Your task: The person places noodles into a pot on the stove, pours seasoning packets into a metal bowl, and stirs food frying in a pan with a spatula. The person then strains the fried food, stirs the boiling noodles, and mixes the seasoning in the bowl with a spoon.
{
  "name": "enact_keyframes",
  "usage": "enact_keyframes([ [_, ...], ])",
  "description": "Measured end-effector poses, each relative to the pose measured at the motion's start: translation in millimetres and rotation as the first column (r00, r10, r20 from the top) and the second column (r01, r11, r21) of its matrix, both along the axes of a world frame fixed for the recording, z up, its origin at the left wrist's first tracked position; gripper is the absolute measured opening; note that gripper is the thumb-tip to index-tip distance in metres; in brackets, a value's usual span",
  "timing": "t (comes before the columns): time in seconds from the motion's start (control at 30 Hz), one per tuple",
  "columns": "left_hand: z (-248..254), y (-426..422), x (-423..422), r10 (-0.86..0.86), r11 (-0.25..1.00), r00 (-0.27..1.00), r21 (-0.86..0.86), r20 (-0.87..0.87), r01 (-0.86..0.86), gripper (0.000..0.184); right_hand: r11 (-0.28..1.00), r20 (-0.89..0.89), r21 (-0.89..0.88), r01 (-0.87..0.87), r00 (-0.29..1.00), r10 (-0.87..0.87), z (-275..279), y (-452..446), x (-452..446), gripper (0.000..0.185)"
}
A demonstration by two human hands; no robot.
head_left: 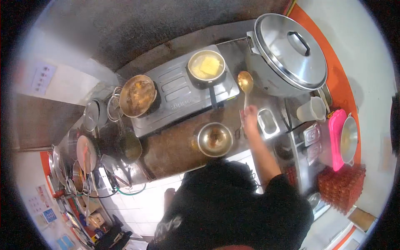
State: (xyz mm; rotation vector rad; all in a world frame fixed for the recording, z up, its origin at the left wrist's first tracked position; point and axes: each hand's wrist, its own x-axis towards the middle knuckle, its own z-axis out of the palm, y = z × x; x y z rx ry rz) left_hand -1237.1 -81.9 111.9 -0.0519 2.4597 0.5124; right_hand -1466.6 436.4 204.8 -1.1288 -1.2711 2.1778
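Note:
My right hand (249, 116) is closed round the handle of a large metal spoon (245, 82), whose bowl points away from me, right of the stove. Part of my left hand (169, 192) shows beside my body, low over the white tiles, with its fingers hidden. A metal bowl (215, 140) with some brown residue rests on the counter, left of my right hand. On the two-burner stove (173, 89), a pan (206, 66) holds a yellow block in pale liquid, and a browned pan (138, 96) sits at the left end.
A big lidded pot (289, 52) stands at the back right. Near my right hand lies a rectangular metal tray (268, 123). Farther right are a white jug (311, 109), a pink cloth (336, 139) and stacked red egg trays (341, 186). Pots and utensils crowd the left side.

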Motion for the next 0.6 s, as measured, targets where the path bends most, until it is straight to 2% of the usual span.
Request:
enact_keyframes([
  [0.07,-18.7,-2.0,4.4,0.084,0.996,0.996,0.021,-0.001,-0.084,0.019,1.0,-0.071,0.015,0.009,0.997,-0.008,8.0,8.4,-23.7,0.013],
  [0.1,-32.0,-8.2,7.2,0.018,0.996,0.999,0.086,-0.05,-0.014,0.018,0.928,-0.005,0.349,-0.134,0.989,0.145,8.5,17.7,-36.9,0.012],
  [0.13,-41.5,-12.1,9.5,-0.045,0.987,0.994,0.146,-0.104,0.06,0.018,0.729,0.105,0.631,-0.267,0.96,0.261,10.5,24.1,-51.1,0.013],
  [0.17,-35.0,-5.7,7.2,-0.036,0.987,0.993,0.149,-0.111,0.053,0.018,0.724,0.099,0.635,-0.269,0.958,0.269,19.5,25.5,-66.5,0.013],
  [0.23,-17.5,8.8,5.0,-0.057,0.998,0.998,0.02,-0.006,0.057,0.018,0.453,0.21,0.836,-0.311,0.943,0.258,40.9,27.8,-98.5,0.016],
  [0.27,-11.7,12.6,8.2,-0.046,0.999,0.999,0.022,-0.016,0.046,0.018,0.449,0.202,0.839,-0.307,0.942,0.268,48.7,29.1,-113.8,0.016],
  [0.37,-4.1,20.3,16.7,0.097,0.994,0.995,-0.043,0.005,-0.096,0.019,0.143,0.589,0.774,-0.617,0.784,0.198,88.1,21.5,-150.0,0.022],
  [0.4,-5.2,19.8,22.2,0.126,0.991,0.992,-0.049,0.015,-0.126,0.019,0.138,0.581,0.779,-0.612,0.787,0.209,91.0,18.4,-158.8,0.022],
  [0.47,-5.0,17.4,32.6,0.177,0.983,0.983,-0.056,0.045,-0.174,0.019,0.009,0.693,0.711,-0.703,0.704,0.154,102.0,9.9,-171.7,0.018],
  [0.53,-1.5,19.5,41.4,0.246,0.968,0.964,-0.075,0.102,-0.239,0.02,-0.01,0.683,0.72,-0.694,0.705,0.191,105.6,2.3,-175.3,0.018],
  [0.6,5.5,26.7,48.5,0.34,0.94,0.923,-0.099,0.182,-0.326,0.02,-0.012,0.715,0.694,-0.72,0.687,0.132,100.4,0.6,-181.9,0.02],
])
